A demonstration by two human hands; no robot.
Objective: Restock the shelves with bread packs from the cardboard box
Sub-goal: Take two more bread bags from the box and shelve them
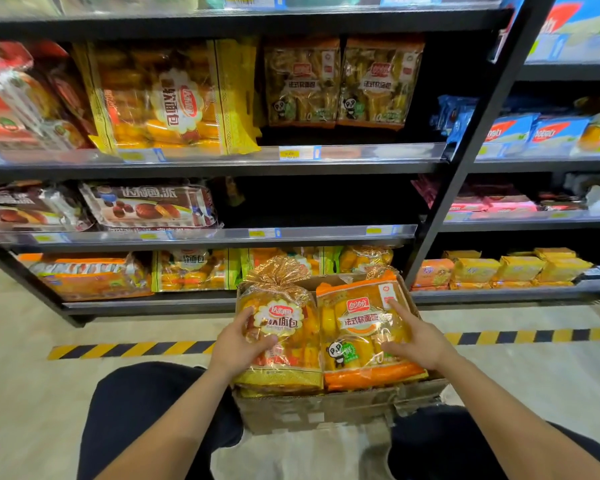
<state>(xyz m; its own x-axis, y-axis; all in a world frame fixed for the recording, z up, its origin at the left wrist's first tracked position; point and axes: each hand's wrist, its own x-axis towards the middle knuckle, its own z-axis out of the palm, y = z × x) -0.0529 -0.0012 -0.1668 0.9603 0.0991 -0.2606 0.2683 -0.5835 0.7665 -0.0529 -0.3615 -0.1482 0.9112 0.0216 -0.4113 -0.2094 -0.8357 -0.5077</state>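
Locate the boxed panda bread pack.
Head view, lower centre: panda bread pack lies rightmost in the cardboard box, beside the gold-tied pack, under the right hand.

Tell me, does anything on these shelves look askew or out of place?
Yes: the big yellow bread pack on the upper shelf lies turned sideways, its label rotated, while the panda packs beside it stand upright.
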